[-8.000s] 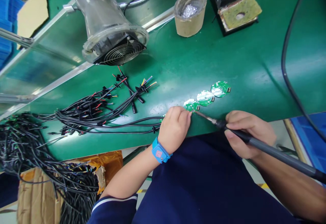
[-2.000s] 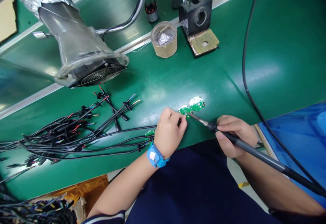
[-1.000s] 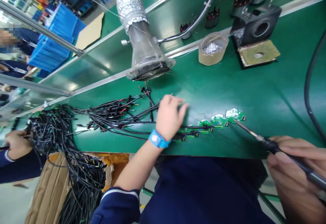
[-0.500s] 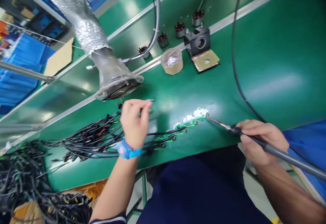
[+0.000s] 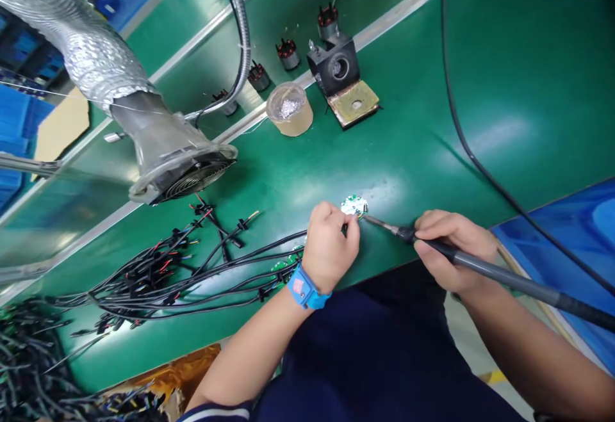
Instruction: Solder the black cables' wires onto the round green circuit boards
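My left hand (image 5: 330,246), with a blue wrist strap (image 5: 303,287), is closed in a pinch at the edge of a small round green circuit board (image 5: 354,205) on the green bench. What it pinches is hidden, likely a black wire end. My right hand (image 5: 451,249) grips a black soldering iron (image 5: 485,269) like a pen. The iron's tip (image 5: 369,219) touches the board just right of my left fingers. Other green boards (image 5: 284,264) with black wires attached lie partly hidden behind my left wrist.
A bundle of black wires (image 5: 158,271) spreads over the bench at left. A fume-extraction duct with a fan grille (image 5: 185,175) hangs above it. Behind stand a cup of solder scraps (image 5: 289,109), an iron stand with sponge (image 5: 346,84) and small coils (image 5: 287,54). A black cable (image 5: 473,153) crosses at right.
My left hand came back from the wire bundle to the board and closed beside the iron's tip. The row of boards now lies behind my wrist, with one board showing at the tip.
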Available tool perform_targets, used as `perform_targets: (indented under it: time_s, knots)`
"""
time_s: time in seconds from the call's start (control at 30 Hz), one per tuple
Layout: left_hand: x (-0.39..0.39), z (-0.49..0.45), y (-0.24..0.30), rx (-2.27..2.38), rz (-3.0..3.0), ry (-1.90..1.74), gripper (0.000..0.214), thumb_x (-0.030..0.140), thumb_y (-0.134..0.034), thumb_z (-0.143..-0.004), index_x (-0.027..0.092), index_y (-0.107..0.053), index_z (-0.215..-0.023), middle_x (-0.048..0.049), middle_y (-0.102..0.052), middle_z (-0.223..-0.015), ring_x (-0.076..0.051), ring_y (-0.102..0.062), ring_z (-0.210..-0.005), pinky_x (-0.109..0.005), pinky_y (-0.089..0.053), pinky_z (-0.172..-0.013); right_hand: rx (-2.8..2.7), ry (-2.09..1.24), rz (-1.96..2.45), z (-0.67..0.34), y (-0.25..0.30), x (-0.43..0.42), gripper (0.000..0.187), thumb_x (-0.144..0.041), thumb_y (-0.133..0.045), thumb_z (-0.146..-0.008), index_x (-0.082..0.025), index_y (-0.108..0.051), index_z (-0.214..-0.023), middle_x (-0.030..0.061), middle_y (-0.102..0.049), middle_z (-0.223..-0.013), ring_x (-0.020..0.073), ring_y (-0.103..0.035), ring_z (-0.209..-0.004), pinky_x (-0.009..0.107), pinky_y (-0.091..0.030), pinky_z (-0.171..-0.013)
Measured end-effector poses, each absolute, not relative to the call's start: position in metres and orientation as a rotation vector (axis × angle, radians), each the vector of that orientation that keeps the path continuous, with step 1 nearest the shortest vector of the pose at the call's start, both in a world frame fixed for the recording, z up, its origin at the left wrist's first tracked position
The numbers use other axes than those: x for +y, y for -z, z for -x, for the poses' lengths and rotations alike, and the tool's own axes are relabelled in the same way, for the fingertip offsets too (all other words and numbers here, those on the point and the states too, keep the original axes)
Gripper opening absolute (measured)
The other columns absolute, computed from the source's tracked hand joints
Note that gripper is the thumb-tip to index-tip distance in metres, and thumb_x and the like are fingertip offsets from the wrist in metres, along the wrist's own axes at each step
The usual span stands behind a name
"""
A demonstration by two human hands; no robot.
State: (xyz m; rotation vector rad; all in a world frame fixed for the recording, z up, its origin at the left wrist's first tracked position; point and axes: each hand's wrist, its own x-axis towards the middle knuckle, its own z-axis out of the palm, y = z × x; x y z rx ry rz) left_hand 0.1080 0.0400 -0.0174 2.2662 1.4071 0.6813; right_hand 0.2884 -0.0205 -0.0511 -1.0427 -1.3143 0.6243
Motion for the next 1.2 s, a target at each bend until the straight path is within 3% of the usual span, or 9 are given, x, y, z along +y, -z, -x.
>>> perform_targets:
  time_s: [0.3,0.53,0.93,1.2]
  knots:
    - [0.038,-0.109,0.022,1.422,-2.332,-0.689,0.014,0.015,-0.055,-0.083,0.013,-0.058,-0.070,-0.0047,-0.049,-0.072,-0.016,-0.049,-0.073,-0.031,-0.043,-0.067,-1.398,-0.575,1.039,-0.287,0.047,-0.018,0.023,-0.007,-0.062,-0.064,-0.020,-0.060,-0.083,0.0006,-0.055,-0.065,0.0136,-0.052,-0.051,0.029,-0.041,-0.043]
    - [0.038,-0.109,0.022,1.418,-2.320,-0.673,0.016,0.016,-0.053,-0.084,0.015,-0.056,-0.069,-0.0040,-0.048,-0.072,-0.016,-0.047,-0.073,-0.031,-0.043,-0.068,-1.279,-0.601,1.026,-0.288,0.053,-0.021,0.027,-0.004,-0.062,-0.064,-0.019,-0.061,-0.086,0.0019,-0.057,-0.071,0.0157,-0.055,-0.057,0.032,-0.045,-0.050]
    - [0.037,-0.115,0.023,1.493,-2.351,-0.631,0.018,0.014,-0.050,-0.083,0.017,-0.049,-0.065,-0.0041,-0.045,-0.068,-0.019,-0.047,-0.073,-0.035,-0.043,-0.069,-1.426,-0.554,1.141,-0.282,0.040,-0.014,0.019,-0.010,-0.063,-0.065,-0.021,-0.059,-0.080,0.0007,-0.057,-0.065,0.0139,-0.053,-0.053,0.028,-0.041,-0.042]
    - [0.038,-0.121,0.021,1.565,-2.367,-0.547,0.019,0.014,-0.051,-0.080,0.018,-0.046,-0.063,-0.0033,-0.040,-0.066,-0.020,-0.046,-0.072,-0.035,-0.043,-0.067,-1.273,-0.584,1.134,-0.288,0.052,-0.019,0.019,-0.014,-0.064,-0.068,-0.023,-0.060,-0.084,0.0021,-0.057,-0.071,0.0166,-0.056,-0.057,0.032,-0.044,-0.047]
